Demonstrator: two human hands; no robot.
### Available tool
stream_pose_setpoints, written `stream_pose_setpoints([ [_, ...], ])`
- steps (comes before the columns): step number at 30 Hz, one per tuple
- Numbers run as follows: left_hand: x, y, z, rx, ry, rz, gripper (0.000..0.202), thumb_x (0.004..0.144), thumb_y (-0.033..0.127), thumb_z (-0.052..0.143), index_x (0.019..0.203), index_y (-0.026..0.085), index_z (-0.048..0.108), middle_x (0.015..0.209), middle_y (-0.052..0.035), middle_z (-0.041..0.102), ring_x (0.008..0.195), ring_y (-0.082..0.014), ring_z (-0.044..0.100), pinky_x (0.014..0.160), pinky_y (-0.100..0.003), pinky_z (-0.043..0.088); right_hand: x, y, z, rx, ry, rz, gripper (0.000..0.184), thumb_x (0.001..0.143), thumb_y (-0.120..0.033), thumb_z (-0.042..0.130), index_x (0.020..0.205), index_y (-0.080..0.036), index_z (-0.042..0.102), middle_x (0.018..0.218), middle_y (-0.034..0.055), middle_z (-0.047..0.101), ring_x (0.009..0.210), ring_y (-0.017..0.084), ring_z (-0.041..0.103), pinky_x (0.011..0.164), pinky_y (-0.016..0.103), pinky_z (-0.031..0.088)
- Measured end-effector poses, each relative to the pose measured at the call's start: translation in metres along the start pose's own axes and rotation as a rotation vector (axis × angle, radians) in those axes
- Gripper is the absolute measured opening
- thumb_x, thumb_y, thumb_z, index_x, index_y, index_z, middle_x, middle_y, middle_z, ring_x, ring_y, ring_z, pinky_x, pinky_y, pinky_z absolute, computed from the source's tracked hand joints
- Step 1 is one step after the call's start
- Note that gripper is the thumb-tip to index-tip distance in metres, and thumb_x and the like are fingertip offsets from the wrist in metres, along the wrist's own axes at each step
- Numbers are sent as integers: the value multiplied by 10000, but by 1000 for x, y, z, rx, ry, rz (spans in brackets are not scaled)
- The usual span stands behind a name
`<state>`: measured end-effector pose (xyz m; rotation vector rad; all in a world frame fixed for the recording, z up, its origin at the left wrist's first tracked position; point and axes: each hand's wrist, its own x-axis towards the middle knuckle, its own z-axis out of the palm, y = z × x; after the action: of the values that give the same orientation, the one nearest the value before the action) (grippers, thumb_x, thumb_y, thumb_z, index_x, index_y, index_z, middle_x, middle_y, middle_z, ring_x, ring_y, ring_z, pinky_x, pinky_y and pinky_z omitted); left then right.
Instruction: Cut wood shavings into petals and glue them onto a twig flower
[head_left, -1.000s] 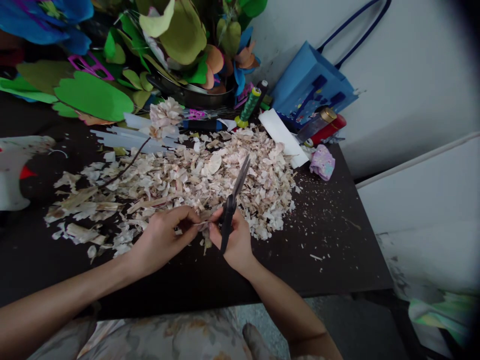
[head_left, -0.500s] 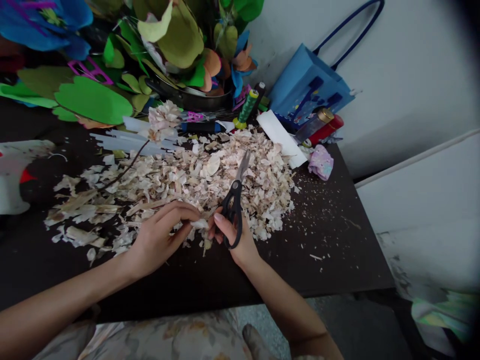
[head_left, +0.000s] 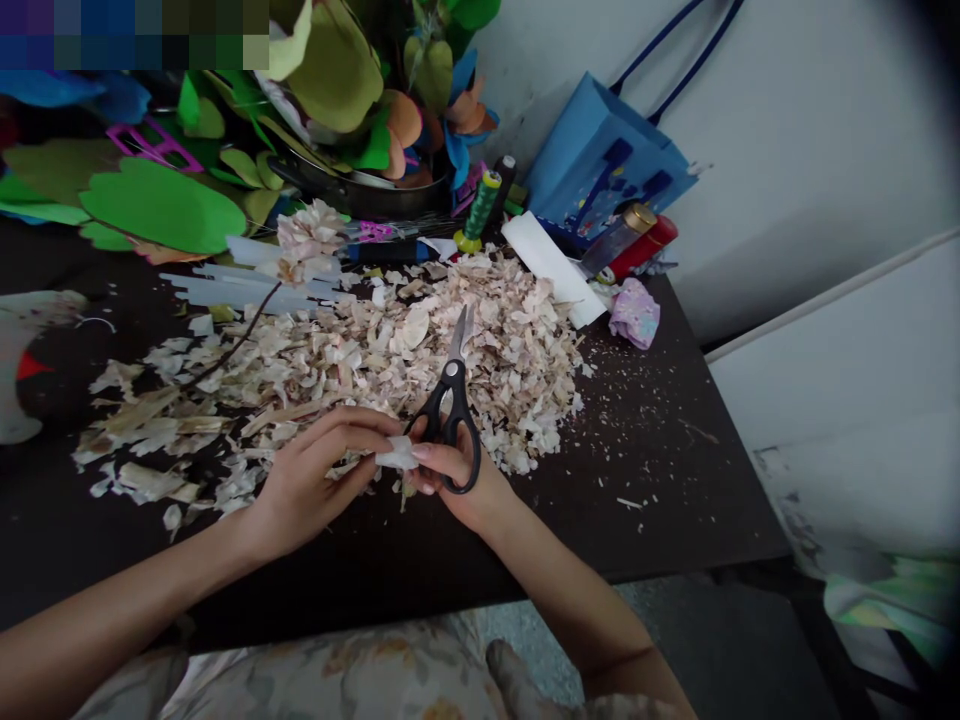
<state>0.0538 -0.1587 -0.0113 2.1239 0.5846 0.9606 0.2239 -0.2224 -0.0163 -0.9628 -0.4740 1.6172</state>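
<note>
Left hand [head_left: 315, 490], lower centre: fingers clenched on a pale flat shaving [head_left: 397, 455], which sits between both hands. Right hand [head_left: 465, 480]: fingers grasping black-handled scissors [head_left: 450, 405], blades closed and pointing up the frame. Directly beyond, a heap of pale shavings [head_left: 450, 360] covers the dark tabletop [head_left: 645, 500]. Green paper leaves [head_left: 161, 205] occupy the upper left; a blue bag [head_left: 600, 160], the upper right.

We see scissors [head_left: 451, 395] with matt black plastic handles [head_left: 463, 450] and dull metal blades [head_left: 459, 335], over rough pale wood shavings [head_left: 495, 350] on a matt dark desk [head_left: 660, 490].
</note>
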Motion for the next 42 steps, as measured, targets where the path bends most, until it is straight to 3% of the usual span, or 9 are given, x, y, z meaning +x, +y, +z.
stream_pose_setpoints([
  [4,1,-1,0,-209,-48,-303,218,904,163,521,1111,200,576,1097,-101,672,1014,-213,659,860,-329,544,0,1,0,32,-1,-49,301,637,-267,807,825,-184,587,659,-41,597,488,79,528,388,176,316],
  [8,4,-3,-2,-517,-179,-623,261,946,377,506,1095,195,617,948,-72,703,823,-194,671,735,-308,564,0,2,-1,37,15,-86,291,642,-249,801,835,-182,595,672,-41,600,490,76,527,389,176,325],
  [11,5,-2,-3,-658,-260,-741,269,894,449,591,944,194,663,799,-34,677,713,-160,623,659,-269,533,1,3,-3,2,21,-87,305,641,-251,803,851,-186,592,669,-44,603,474,72,502,395,183,334],
  [14,4,-3,-3,-755,-260,-829,236,838,418,681,801,185,661,746,-13,630,670,-125,571,625,-232,495,1,5,-4,-24,15,-84,322,634,-255,810,855,-194,584,675,-45,604,474,71,490,400,188,334],
  [19,2,-5,-4,-948,-221,-984,180,810,356,716,793,185,667,727,-23,617,673,-128,568,626,-237,495,0,4,-2,-23,26,-70,330,649,-291,809,867,-194,581,697,-38,606,464,68,477,402,199,331],
  [28,4,-4,-4,-979,-216,-999,182,768,342,750,743,186,659,681,-11,610,635,-118,553,602,-224,486,-1,4,-3,-12,-25,-83,316,656,-273,797,866,-194,574,671,-46,607,461,70,490,401,194,333],
  [35,5,-3,-4,-894,-190,-964,237,797,430,691,811,197,653,734,-40,615,648,-154,572,594,-277,524,1,4,-2,-39,31,-79,347,614,-313,813,833,-200,569,651,-50,601,449,74,478,387,201,313],
  [39,5,-4,-6,-780,-247,-839,212,809,403,692,834,199,642,735,-28,628,645,-146,580,597,-270,516,0,-1,3,-51,54,-79,367,608,-339,824,828,-198,568,668,-43,606,449,74,488,380,201,316],
  [42,6,-2,-9,-612,-195,-590,109,853,304,659,841,200,627,825,-45,662,747,-166,624,659,-280,517,-1,-4,5,-47,100,-112,351,650,-372,811,833,-202,564,705,-16,631,497,91,528,387,198,328],
])
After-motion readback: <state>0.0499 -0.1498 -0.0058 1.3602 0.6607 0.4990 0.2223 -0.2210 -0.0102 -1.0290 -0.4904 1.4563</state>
